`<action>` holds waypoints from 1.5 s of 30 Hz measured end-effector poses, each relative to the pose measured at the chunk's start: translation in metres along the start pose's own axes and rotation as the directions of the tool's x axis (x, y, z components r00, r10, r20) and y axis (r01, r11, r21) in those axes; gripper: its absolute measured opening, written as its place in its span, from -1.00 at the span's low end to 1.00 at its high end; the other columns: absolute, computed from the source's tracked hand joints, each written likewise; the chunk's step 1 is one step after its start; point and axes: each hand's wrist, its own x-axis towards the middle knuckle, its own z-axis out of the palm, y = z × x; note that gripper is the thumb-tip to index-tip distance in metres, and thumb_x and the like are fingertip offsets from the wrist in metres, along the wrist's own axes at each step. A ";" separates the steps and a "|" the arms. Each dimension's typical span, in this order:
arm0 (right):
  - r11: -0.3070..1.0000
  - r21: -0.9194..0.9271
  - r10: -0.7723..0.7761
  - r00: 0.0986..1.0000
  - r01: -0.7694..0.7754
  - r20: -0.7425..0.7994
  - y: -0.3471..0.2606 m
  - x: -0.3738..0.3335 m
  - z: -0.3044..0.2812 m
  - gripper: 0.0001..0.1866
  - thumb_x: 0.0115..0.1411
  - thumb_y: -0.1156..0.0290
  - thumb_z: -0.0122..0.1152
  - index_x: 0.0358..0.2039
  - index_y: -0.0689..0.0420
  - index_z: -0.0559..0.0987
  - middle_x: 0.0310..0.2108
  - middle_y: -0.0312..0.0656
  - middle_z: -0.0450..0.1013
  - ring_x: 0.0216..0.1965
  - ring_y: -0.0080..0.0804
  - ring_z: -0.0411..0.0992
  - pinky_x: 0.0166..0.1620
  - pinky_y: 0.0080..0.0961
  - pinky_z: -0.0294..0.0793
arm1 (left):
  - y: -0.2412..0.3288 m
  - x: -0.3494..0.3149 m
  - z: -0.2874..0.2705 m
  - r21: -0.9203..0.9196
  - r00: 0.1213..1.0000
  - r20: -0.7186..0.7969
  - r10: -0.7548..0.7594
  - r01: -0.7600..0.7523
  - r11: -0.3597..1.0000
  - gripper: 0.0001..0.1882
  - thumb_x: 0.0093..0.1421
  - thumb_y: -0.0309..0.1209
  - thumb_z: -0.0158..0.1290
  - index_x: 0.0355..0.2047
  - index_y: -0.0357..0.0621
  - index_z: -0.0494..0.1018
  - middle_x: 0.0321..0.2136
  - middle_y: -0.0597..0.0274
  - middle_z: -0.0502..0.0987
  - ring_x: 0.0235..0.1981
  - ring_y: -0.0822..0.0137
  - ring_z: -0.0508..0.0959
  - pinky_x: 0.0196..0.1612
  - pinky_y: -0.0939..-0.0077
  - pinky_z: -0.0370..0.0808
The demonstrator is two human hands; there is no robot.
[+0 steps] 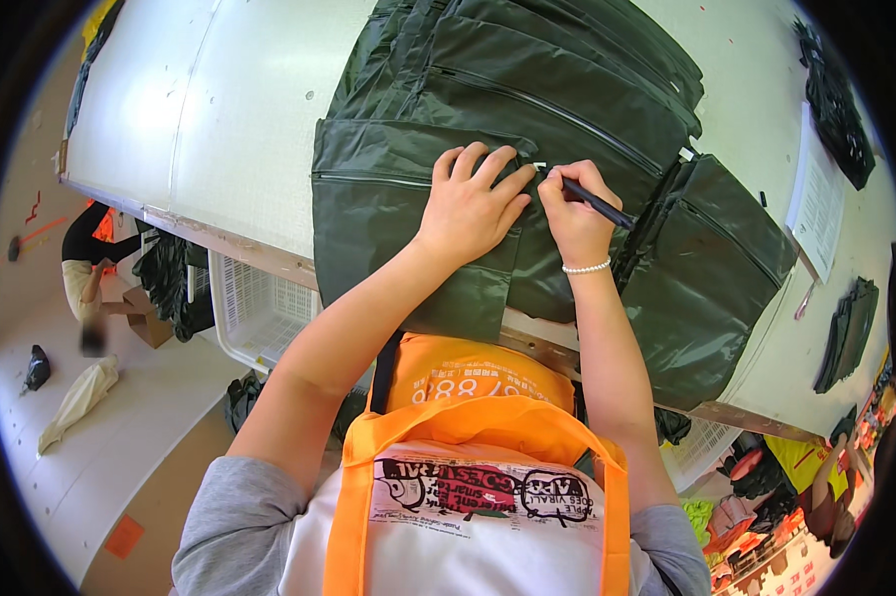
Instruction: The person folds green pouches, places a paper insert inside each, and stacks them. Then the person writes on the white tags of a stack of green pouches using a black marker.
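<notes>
My left hand (471,204) lies with fingers spread on a dark green fabric piece (378,238) that has a zipper along it. A black pen (607,209) is gripped in my right hand (579,223), which wears a beaded bracelet. The pen's front end is beside a small white tag (540,166) at the piece's right edge, close to my left fingertips; whether it touches is hidden. Beyond my hands, a layered stack of zippered dark green pieces (527,60) covers the table. Another zippered piece (711,268) lies to the right, with a white tag at its top.
The pale table (239,109) extends left and right. A paper sheet (815,199) and folded dark pieces (847,333) lie at the right. White plastic baskets (259,308) stand below the front edge. Other people (85,273) are off to the far left and right.
</notes>
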 end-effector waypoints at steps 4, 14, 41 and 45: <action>1.000 0.000 0.000 0.999 0.000 0.034 -0.001 0.000 -0.001 -0.89 -0.01 0.59 0.24 -0.57 0.21 0.46 -0.70 -0.30 0.37 -0.66 -0.68 0.29 -0.54 -0.69 0.32 | 0.000 0.000 0.000 0.003 1.000 -0.002 -0.001 0.001 1.000 -0.66 0.13 -0.24 0.09 -0.05 0.14 0.51 -0.01 0.29 0.41 0.03 0.14 0.33 0.10 0.14 0.21; 0.993 0.076 0.094 0.995 -0.092 -0.026 -0.023 -0.021 -0.023 -0.87 0.19 0.56 0.13 -0.24 0.19 0.55 -0.54 -0.21 0.49 -0.58 -0.59 0.41 -0.47 -0.67 0.39 | -0.001 -0.001 0.001 -0.033 1.000 -0.019 -0.017 0.016 0.999 -0.67 0.14 -0.25 0.08 -0.05 0.12 0.48 -0.02 0.29 0.40 0.03 0.16 0.33 0.10 0.15 0.22; 0.776 -0.621 -0.150 0.924 -0.112 -0.353 -0.020 -0.033 -0.243 -0.67 0.33 0.40 -0.01 0.08 0.17 0.39 -0.06 0.03 0.43 -0.08 -0.12 0.40 0.02 -0.30 0.33 | 0.036 0.036 0.023 -0.056 0.983 0.117 0.138 -0.133 0.990 -0.39 0.26 -0.03 -0.06 0.29 0.12 0.18 0.35 0.28 0.07 0.35 0.12 0.05 0.34 0.05 -0.02; 0.974 -0.194 0.052 0.953 -0.114 -0.299 -0.042 -0.023 -0.159 -0.67 0.39 0.28 -0.10 0.04 0.19 0.43 -0.13 -0.11 0.46 -0.17 -0.46 0.42 -0.07 -0.54 0.39 | 0.017 -0.005 -0.004 -0.013 0.977 0.207 0.045 -0.043 0.999 -0.37 0.25 -0.03 -0.05 0.29 0.11 0.18 0.35 0.28 0.06 0.35 0.11 0.04 0.34 0.05 -0.05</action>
